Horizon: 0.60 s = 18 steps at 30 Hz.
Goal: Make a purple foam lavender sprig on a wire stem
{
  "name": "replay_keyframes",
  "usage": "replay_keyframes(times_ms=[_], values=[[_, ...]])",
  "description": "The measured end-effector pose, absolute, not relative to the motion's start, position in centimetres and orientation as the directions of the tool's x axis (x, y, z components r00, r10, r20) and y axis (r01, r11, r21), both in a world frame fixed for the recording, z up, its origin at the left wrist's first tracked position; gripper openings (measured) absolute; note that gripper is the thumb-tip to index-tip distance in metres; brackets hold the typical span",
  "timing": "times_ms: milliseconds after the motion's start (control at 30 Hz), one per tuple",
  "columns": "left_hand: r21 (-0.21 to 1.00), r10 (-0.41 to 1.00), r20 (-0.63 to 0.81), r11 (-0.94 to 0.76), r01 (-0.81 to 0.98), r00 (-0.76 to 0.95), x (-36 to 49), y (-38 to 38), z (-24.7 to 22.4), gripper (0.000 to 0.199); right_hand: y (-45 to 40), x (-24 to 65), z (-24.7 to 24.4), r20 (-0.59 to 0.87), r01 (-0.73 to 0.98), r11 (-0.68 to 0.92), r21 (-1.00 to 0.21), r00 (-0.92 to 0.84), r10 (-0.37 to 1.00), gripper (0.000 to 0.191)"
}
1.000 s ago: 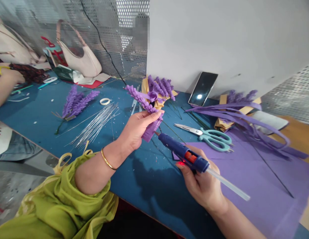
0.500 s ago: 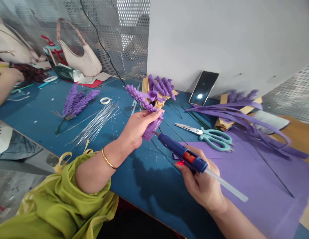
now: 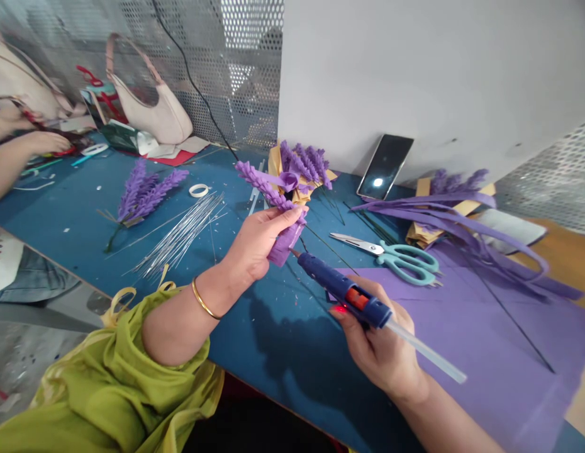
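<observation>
**Blue plastic glue gun [image 3: 321,272] close to a flat purple strip [image 3: 284,245]**

Clock positions run around the strip, with 12 o'clock straight ahead. Nearest, at 4 o'clock, the right hand [image 3: 390,349] has its fingers closed round the gun. A translucent glue stick [image 3: 431,353] juts from its back end, and the nozzle points to 10 o'clock at the strip's lower edge; whether it touches cannot be told. Beneath and beyond that hand, a large flat purple sheet [image 3: 490,358] covers the blue tabletop [image 3: 240,343].

The left hand [image 3: 257,244], at 9 o'clock, pinches the strip and a knobbly purple flower sprig [image 3: 261,184] firmly between thumb and fingers, no gap showing; the sprig's tip leans to 11.

Teal-handled metal scissors [image 3: 408,261] lie at 3 o'clock, and a sheaf of thin silvery wires [image 3: 179,242] at 9. A loose purple flower bunch [image 3: 144,195] rests beyond the wires, near a white tape ring [image 3: 199,190] at 10. Farther off, a purple bouquet in tan wrapping [image 3: 299,167] sits at 12, and a black-screened phone [image 3: 385,167] leans on a pale panel [image 3: 415,69] between 1 and 2.
</observation>
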<state>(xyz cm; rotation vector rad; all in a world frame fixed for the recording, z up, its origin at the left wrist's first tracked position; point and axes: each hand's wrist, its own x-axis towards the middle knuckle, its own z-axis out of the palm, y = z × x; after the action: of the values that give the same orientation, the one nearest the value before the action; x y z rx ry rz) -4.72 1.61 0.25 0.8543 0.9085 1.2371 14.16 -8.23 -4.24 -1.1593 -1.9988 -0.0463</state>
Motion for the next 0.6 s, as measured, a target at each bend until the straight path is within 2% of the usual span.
replay_keyframes(times_ms=[200, 400, 500, 600], values=[[0.916, 0.989, -0.117, 0.141, -0.376, 0.087, -4.7, 1.6, 0.3, 0.023, -8.1, 14.1, -4.2, 0.639, 0.736, 0.584, -0.342, -0.273, 0.719, 0.025], [0.916, 0.993, -0.12, 0.114, -0.385, 0.008, -5.0, 1.8, 0.7, 0.017, -8.0, 14.1, -4.1, 0.636, 0.728, 0.6, -0.332, -0.297, 0.712, 0.024], [0.904, 0.992, -0.113, 0.079, -0.419, -0.057, -5.4, 2.3, 0.7, 0.016, -8.2, 14.5, -4.5, 0.604, 0.674, 0.575, -0.463, -0.235, 0.761, 0.025], [0.88, 0.985, -0.115, 0.041, -0.473, -0.128, -5.8, 2.9, 0.3, 0.016, -8.1, 14.6, -4.8, 0.541, 0.473, 0.473, -0.743, 0.009, 0.841, 0.022]])
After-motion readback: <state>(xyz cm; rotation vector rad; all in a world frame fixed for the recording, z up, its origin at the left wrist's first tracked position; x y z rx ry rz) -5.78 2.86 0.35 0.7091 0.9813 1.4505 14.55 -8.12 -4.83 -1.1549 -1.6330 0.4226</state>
